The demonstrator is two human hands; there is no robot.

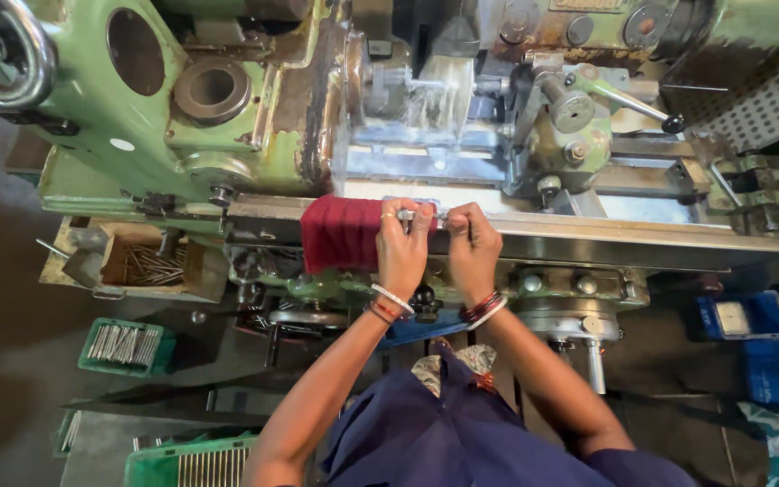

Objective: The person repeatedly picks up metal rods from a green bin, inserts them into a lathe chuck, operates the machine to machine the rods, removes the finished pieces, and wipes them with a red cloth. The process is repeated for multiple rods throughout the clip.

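While I stand at the front rail (588, 236) of the green lathe (254, 135), my left hand (401, 248) and right hand (472, 245) meet knuckle to knuckle at its edge. Both are pinched on what looks like a thin metal pin (433, 216), too small to make out for certain, lying along the rail. A red cloth (343, 233) hangs over the same edge, touching my left hand. Below the lathe's left end a box (142, 263) holds loose pins, and a green tray (125, 345) of pins sits on the floor.
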